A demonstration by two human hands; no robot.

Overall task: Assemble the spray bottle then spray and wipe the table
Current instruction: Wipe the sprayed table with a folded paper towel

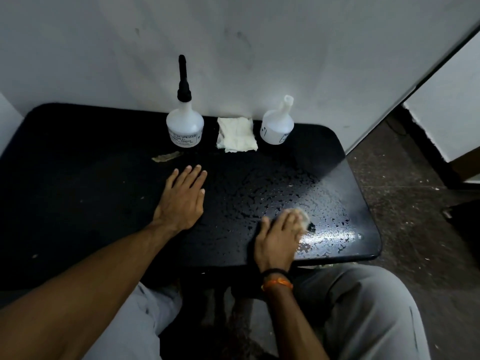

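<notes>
On the white plastic spray bottle with the black spray head (184, 126), standing at the back of the black table (78, 178) against the wall, we read "SPRAYER" on its label and can't make out the smaller print. Beside it we see a folded white cloth (237, 135) and an uncapped white plastic bottle (277, 124) whose markings are too small to read. Our left hand (181, 201) lies flat and empty on the tabletop, while our right hand (279, 236) presses a blurred, mostly hidden pale wipe (304, 215) onto the droplet-covered surface near the front right edge.
</notes>
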